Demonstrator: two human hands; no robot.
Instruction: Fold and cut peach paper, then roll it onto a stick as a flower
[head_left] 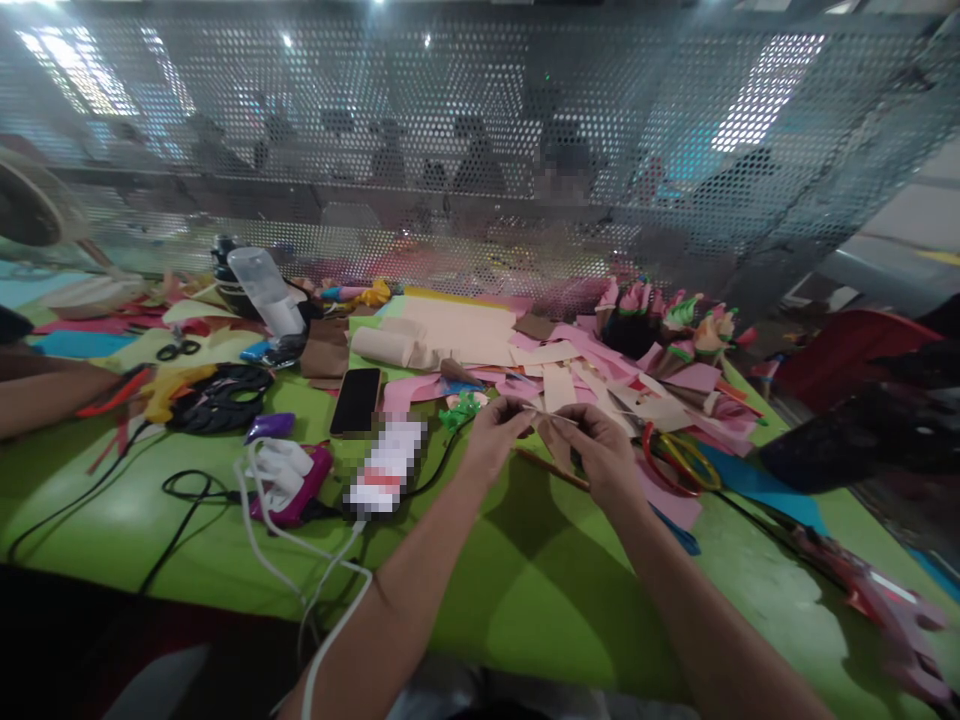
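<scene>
My left hand (504, 428) and my right hand (600, 440) are raised over the green table, fingertips pinched close together. Between them runs a thin pale strip (551, 414), apparently paper, with one end in each hand. Just below the strip hangs or lies a beige piece of paper (556, 448); whether it joins the strip I cannot tell. Beyond my hands spread cut pieces of beige paper (557, 383) and pink paper (600, 352). A green crinkled bit (461, 409) lies left of my left hand, and red-handled scissors (660, 462) lie right of my right hand.
A dark phone (356, 402), a second, lit phone (388, 465) on a white cable and a magenta power strip (315, 485) lie to the left. Paper flowers (675, 315) stand back right, near a hot glue gun (877, 590) at front right. Another person's arm (52, 390) reaches in from the left.
</scene>
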